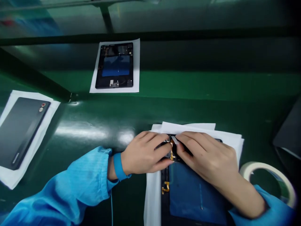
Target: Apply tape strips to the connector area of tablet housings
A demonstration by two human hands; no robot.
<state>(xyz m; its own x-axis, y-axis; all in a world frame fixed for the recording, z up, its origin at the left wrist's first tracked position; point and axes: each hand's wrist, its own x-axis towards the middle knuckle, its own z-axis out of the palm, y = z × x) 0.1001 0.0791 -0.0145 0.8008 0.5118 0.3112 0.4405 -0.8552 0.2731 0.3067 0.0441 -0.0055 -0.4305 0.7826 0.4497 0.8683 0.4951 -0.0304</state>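
Note:
An opened tablet [195, 191] lies on white sheets in front of me, its blue battery area and dark frame exposed. My left hand [148, 152] rests over its upper left part, fingers bent and closed in beside a gold flex cable [172, 152]; what the fingertips grip is hidden. Between the thumb and forefinger of my right hand [209, 157] is a small whitish strip [174, 140], held just above the tablet's top edge area. Another orange-gold flex cable [165, 187] shows at the tablet's left side. A blue wrist strap [119, 166] circles my left wrist.
A second opened tablet [115, 66] lies on white paper at the back. To the left, a closed grey tablet [23, 130] sits on white paper [8, 182]. A roll of cream tape [290, 191] is beside my right forearm. A dark object [289, 128] stands at far right.

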